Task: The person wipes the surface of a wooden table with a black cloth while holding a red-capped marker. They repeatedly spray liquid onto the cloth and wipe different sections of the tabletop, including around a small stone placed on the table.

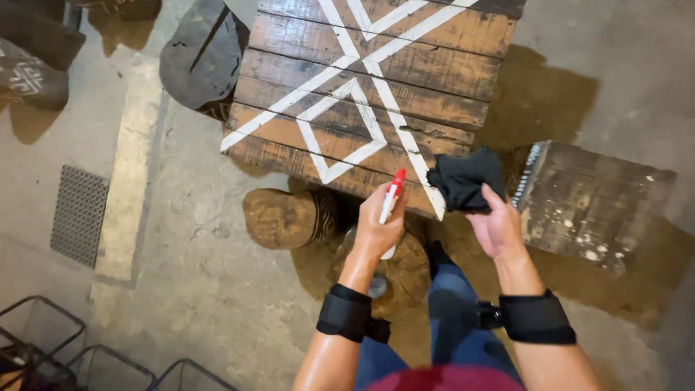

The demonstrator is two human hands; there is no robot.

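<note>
Two hands work at the near edge of a low plank table (376,80), dark wood crossed with white painted lines, standing on a stained concrete floor (203,289). The left hand (376,232) is closed round a spray bottle (392,199), white with a red nozzle pointing up toward the table's front edge. The right hand (496,228) pinches a black cloth (463,177) that hangs bunched over the table's near right corner, touching the wood. Both wrists wear black bands.

A carved wooden stool (286,216) lies just beside the table on the left, and another stump sits below the left hand, partly hidden by it. A worn wooden block (594,199) stands close on the right, near the cloth. A dark stool (203,58) butts against the table's far left side. A metal grate (78,213) sits in the floor well to the left, and wire frames (79,347) fill the lower left corner. Open floor runs between the grate and the stools, and past the table's right side.
</note>
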